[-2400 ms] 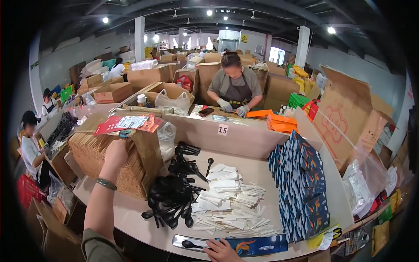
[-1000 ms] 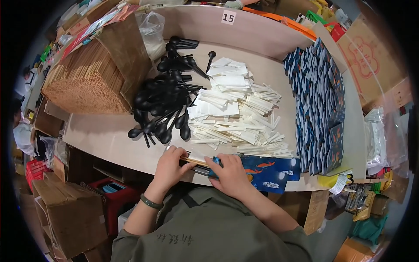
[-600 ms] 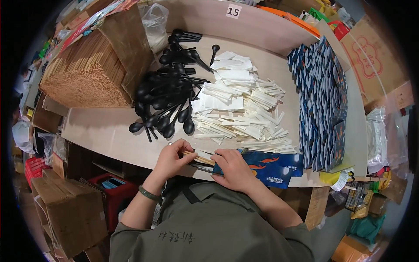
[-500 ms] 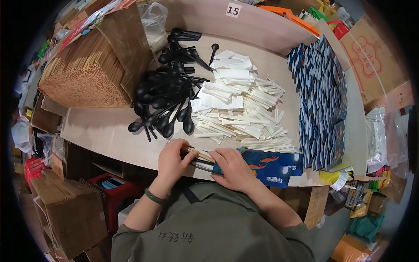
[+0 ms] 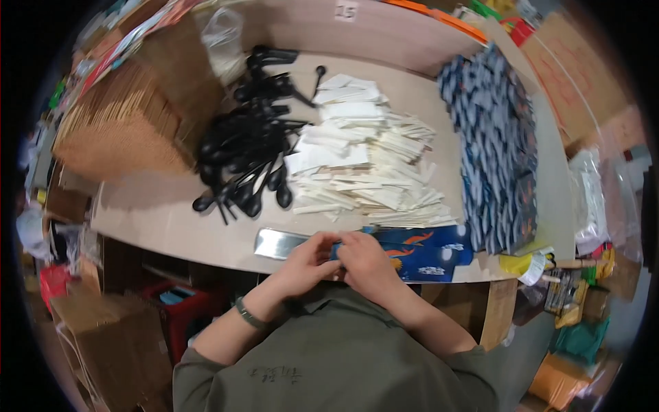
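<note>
My left hand [image 5: 312, 264] and my right hand [image 5: 369, 262] meet at the table's front edge, fingers curled inward and slightly blurred. A blue edge shows between them, seemingly the end of a blue packet that my right hand grips. What my left fingers pinch is hidden. To the right of my right hand lie flat blue packets [image 5: 436, 255] with orange fish-like print. A shiny silver strip [image 5: 278, 244] lies left of my fingers, partly under my left hand. Beyond my hands spreads a heap of thin white paper sleeves [image 5: 364, 161], with black plastic spoons [image 5: 244, 141] piled to its left.
A cardboard box [image 5: 182, 89] packed with wooden chopsticks [image 5: 120, 134] lies at the left. Rows of upright blue packets [image 5: 491, 151] stand at the right. A low partition [image 5: 384, 31] closes the table's back. Below are a brown carton [image 5: 113, 336] and a red stool [image 5: 185, 309].
My left hand has moved right to meet my right hand. The chopsticks and dark handle it held are now out of sight. The silver strip has come into view. The whole view has shifted slightly.
</note>
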The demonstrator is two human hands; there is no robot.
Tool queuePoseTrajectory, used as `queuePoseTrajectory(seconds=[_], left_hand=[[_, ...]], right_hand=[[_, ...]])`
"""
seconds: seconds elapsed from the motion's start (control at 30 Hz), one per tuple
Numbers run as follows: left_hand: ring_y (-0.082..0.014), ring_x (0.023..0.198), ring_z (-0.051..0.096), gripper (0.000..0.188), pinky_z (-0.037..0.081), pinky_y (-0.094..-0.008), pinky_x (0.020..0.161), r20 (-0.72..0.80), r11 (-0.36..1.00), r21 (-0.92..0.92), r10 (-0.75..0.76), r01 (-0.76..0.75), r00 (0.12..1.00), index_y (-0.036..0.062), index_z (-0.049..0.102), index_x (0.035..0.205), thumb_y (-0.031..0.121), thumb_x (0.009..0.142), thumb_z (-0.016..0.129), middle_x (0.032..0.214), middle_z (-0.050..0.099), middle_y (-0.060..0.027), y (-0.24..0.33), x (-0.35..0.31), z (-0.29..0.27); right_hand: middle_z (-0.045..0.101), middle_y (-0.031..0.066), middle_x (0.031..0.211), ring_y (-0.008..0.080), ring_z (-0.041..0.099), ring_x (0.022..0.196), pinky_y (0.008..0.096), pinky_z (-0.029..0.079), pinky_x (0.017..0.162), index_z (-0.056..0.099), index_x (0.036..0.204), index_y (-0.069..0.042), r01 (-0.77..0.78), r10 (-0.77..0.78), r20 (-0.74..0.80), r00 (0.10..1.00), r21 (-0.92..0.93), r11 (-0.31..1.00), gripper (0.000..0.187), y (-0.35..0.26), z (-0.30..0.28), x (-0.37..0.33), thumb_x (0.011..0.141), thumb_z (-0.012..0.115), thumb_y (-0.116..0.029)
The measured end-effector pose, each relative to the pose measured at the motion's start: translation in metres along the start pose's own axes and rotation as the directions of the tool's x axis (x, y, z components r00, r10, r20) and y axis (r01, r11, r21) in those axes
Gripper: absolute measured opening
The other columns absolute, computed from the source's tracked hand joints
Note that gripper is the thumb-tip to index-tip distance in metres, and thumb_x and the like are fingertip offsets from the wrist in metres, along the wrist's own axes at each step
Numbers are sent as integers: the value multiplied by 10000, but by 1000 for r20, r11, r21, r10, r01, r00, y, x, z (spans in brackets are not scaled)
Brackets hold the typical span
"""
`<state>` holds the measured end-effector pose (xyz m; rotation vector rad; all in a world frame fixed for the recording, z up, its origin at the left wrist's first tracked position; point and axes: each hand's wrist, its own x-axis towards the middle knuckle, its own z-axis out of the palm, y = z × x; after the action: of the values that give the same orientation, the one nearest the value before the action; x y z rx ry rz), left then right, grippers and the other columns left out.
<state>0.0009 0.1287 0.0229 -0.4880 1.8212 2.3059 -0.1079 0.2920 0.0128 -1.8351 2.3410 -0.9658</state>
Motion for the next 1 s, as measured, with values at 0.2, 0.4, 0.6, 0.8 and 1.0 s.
queuePoseTrajectory(seconds=[0.2,0.4,0.6,0.8,1.0], left_hand=[[-383,1050,559,791,424,-482,940,134,76,976,528,-203,839,55,568,1273,300,589,882,1110,590,-180,18,-34,-30],[-241,670,603,350,475,-351,610,-259,483,876,455,8,852,50,571,932,129,680,802,740,595,-75,38,-6,-39],[-163,854,600,429,496,-288,789,-49,897,441,-10,31,999,-20,571,1101,143,763,779,930,656,-90,10,-7,-27],[-211,1090,583,561,460,-334,970,423,801,474,157,-365,893,5,547,1293,137,784,743,1126,632,-136,8,15,34],[-288,806,624,438,514,-389,744,-201,727,681,75,84,977,5,588,1113,158,742,765,891,628,-145,23,-4,-10]], right_hand=[[592,141,873,334,605,833,438,487,714,644,908,-96,165,-163,-103,981,13,986,177,-14,2,19,746,668,-164],[602,131,799,326,612,788,436,509,696,674,717,-122,22,-24,0,1000,-409,912,85,60,-139,60,775,650,-179],[641,172,1159,375,577,1140,467,457,947,669,833,-53,17,-26,-26,999,-292,956,271,103,-183,10,736,815,-259],[558,180,1212,377,540,1129,461,451,939,614,940,-35,173,-162,227,960,-30,984,394,73,-48,-10,691,773,-297],[645,161,952,354,627,938,436,495,736,598,776,-40,-174,196,141,970,-156,972,368,18,-48,6,832,727,-380]])
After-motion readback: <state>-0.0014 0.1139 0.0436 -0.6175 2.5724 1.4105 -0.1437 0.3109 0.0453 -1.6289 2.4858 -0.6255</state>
